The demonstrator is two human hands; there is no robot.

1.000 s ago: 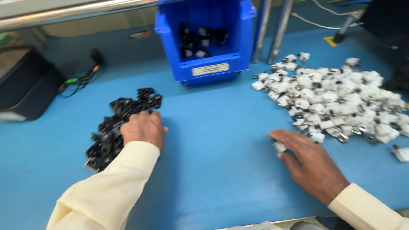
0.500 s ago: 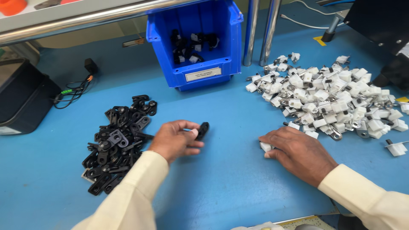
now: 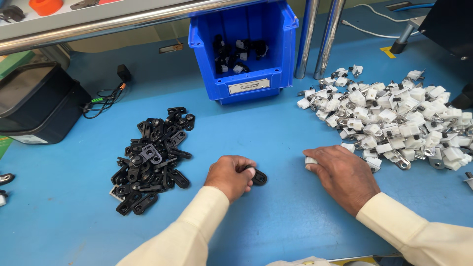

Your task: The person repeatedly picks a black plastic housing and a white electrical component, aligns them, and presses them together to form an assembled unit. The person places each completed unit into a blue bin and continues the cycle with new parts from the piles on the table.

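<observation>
My left hand (image 3: 230, 176) is closed around a small black plastic clip (image 3: 258, 177) that sticks out to the right of my fingers, low over the blue table (image 3: 276, 128). To its left lies a pile of black clips (image 3: 150, 157). My right hand (image 3: 342, 175) rests palm down on the table and its fingertips pinch a small white plastic part (image 3: 310, 161). Just beyond it spreads a large heap of white parts with metal rings (image 3: 394, 118). The two hands are about a hand's width apart.
A blue bin (image 3: 246, 47) with several black and white parts stands at the back centre. Two metal posts (image 3: 318, 37) rise to its right. A black box (image 3: 37, 106) and a cable (image 3: 111, 93) sit at the left. A dark machine (image 3: 451, 24) fills the upper right corner.
My left hand left the black pile with a clip and moved right toward the centre. My right hand picked up a white part at the heap's edge and drew nearer the left hand.
</observation>
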